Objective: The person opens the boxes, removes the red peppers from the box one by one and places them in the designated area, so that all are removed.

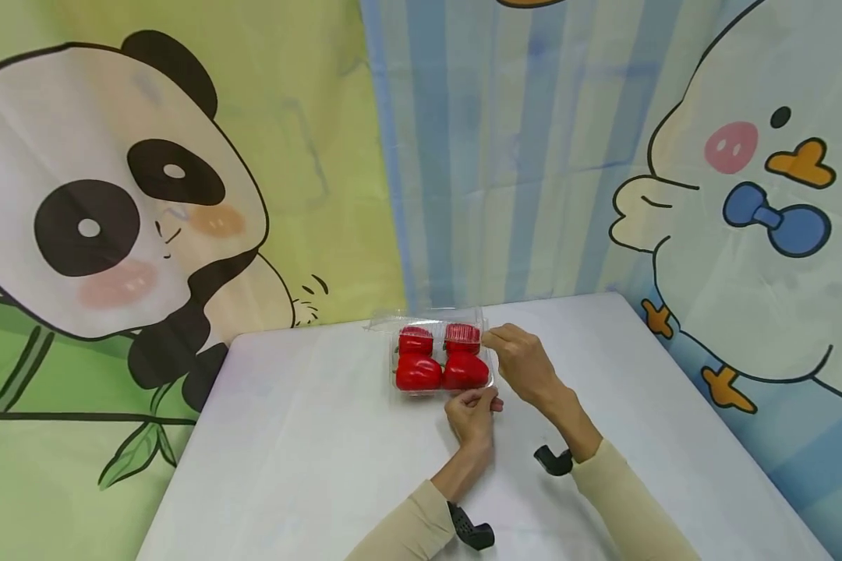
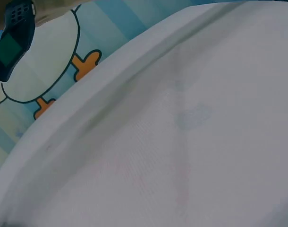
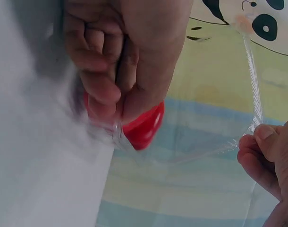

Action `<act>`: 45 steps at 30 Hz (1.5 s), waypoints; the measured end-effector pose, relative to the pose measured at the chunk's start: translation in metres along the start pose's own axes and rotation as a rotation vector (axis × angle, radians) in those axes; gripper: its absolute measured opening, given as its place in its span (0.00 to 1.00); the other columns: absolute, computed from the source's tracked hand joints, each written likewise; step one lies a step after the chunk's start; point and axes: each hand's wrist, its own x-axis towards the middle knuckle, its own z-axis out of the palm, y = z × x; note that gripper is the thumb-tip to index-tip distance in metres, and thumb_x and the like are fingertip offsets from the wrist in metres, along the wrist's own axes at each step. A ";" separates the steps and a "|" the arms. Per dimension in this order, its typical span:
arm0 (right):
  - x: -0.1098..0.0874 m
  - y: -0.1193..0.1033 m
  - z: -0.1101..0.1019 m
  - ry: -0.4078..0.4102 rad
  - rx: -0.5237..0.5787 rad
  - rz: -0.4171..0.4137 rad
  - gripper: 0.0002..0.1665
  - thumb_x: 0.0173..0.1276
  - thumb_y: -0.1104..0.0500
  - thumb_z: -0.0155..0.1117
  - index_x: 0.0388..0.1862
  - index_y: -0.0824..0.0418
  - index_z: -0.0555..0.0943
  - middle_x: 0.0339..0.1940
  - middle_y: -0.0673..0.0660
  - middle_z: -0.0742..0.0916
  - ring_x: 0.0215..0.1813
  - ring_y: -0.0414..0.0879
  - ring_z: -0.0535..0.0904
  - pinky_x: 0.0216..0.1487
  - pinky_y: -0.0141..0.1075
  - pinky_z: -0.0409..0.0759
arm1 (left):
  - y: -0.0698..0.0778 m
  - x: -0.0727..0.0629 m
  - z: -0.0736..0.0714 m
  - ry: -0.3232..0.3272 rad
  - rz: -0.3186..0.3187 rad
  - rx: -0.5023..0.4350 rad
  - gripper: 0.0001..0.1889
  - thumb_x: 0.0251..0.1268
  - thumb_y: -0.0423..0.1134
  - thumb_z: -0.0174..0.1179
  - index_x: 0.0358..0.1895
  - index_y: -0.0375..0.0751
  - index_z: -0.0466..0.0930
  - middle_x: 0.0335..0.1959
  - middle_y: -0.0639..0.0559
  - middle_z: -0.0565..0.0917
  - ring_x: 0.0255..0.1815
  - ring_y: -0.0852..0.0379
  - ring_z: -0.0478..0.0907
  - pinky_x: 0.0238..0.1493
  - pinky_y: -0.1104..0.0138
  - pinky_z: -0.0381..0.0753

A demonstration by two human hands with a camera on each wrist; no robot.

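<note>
A clear plastic box (image 1: 431, 393) with several red bell peppers (image 1: 419, 373) in it sits at the far part of the white table. Its clear lid (image 1: 426, 314) shows at the far side, and ridged plastic overlaps the far peppers. At the near right corner my left hand (image 1: 472, 417) pinches the box edge between thumb and fingers. My right hand (image 1: 522, 358) pinches the plastic at the right side. In the right wrist view both hands grip the clear plastic, with a red pepper (image 3: 146, 125) behind the fingers. The left wrist view does not show my left hand.
White cloth covers the table (image 1: 309, 460). Behind it hang curtains with a panda (image 1: 140, 179) and a white chick (image 1: 758, 257). A black device (image 1: 472, 530) is on my left wrist, another black device (image 1: 554, 460) on my right.
</note>
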 end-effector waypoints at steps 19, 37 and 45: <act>0.040 0.049 0.018 0.126 0.351 0.365 0.04 0.72 0.67 0.75 0.43 0.66 0.93 0.40 0.62 0.95 0.42 0.56 0.92 0.48 0.49 0.89 | 0.008 0.005 -0.015 -0.033 -0.062 0.035 0.07 0.69 0.32 0.73 0.38 0.28 0.93 0.28 0.39 0.92 0.21 0.60 0.85 0.31 0.72 0.86; 0.047 0.072 0.039 0.079 0.457 0.566 0.10 0.78 0.67 0.69 0.52 0.72 0.91 0.49 0.68 0.94 0.49 0.62 0.93 0.55 0.44 0.91 | 0.017 0.006 -0.021 -0.107 -0.266 0.066 0.11 0.71 0.40 0.74 0.44 0.33 0.94 0.30 0.50 0.94 0.26 0.61 0.88 0.36 0.72 0.87; 0.034 0.084 0.054 0.032 0.450 0.619 0.10 0.78 0.68 0.69 0.51 0.72 0.91 0.47 0.68 0.94 0.46 0.62 0.93 0.50 0.35 0.89 | 0.021 0.008 -0.025 -0.174 -0.379 0.138 0.13 0.72 0.48 0.74 0.47 0.43 0.96 0.38 0.50 0.96 0.30 0.61 0.90 0.39 0.73 0.87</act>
